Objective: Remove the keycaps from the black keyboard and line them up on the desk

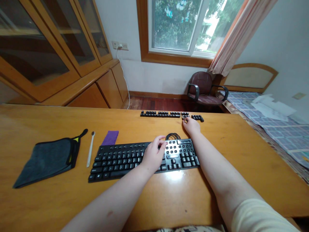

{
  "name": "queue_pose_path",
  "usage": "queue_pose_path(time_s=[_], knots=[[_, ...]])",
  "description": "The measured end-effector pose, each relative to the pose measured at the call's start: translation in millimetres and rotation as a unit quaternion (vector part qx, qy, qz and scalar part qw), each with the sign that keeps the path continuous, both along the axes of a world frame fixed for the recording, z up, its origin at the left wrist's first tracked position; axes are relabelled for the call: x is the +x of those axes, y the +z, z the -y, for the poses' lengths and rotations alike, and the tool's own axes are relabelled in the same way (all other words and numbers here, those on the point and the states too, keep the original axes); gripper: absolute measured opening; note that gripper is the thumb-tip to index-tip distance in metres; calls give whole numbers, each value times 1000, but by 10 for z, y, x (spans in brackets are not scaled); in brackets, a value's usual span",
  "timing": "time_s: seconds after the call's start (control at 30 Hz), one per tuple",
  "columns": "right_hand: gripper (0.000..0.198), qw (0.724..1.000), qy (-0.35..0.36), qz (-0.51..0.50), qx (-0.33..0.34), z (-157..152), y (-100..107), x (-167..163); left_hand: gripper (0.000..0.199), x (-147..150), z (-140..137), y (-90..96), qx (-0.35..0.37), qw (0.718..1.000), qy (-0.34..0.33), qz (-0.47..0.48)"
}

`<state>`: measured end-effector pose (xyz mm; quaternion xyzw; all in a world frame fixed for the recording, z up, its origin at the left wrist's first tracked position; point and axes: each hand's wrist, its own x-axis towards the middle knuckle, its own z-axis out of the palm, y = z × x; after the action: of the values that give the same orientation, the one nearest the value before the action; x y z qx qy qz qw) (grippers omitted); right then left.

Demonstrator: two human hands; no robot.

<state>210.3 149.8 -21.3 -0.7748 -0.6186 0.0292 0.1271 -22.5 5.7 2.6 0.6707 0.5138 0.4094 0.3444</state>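
A black keyboard (120,160) lies across the desk; several key positions on its right part have no caps, only bare round stems. My left hand (155,153) rests over the keyboard beside that uncapped area, fingers bent and a gap between thumb and forefinger. Farther back, loose black keycaps (163,114) are lined up in rows along the desk's far edge. My right hand (191,125) reaches over to the right end of these rows, its fingertips pinched on a small dark keycap (183,118). That keycap is partly hidden by the fingers.
On the left of the wooden desk (231,190) lie a grey cloth (51,158), a white toothbrush (90,149) and a purple cloth (110,138). A coiled black cable (173,136) sits behind the keyboard. Beyond the desk are an armchair (201,85) and a bed (270,119).
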Motion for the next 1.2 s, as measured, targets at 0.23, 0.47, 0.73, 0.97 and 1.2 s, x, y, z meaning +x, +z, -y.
queue_pose_path(time_s=[0.23, 0.47, 0.73, 0.97, 1.2], knots=[[35, 1000, 6, -6, 2, 19, -1, 14, 27, 4, -3, -11, 4, 1000, 3, 5], [41, 999, 37, -14, 8, 25, -11, -4, 26, 6, -5, -4, 9, 1000, 3, 6], [55, 998, -26, -47, 28, 34, 1, 47, 27, 5, -3, -14, 4, 1000, 1, 1], [64, 998, 57, 23, -23, 56, 56, -33, 27, -2, -7, -27, 5, 1000, -2, -5], [54, 997, 63, 42, -34, 66, 55, -43, 27, 0, -7, -24, 4, 1000, 2, -5]])
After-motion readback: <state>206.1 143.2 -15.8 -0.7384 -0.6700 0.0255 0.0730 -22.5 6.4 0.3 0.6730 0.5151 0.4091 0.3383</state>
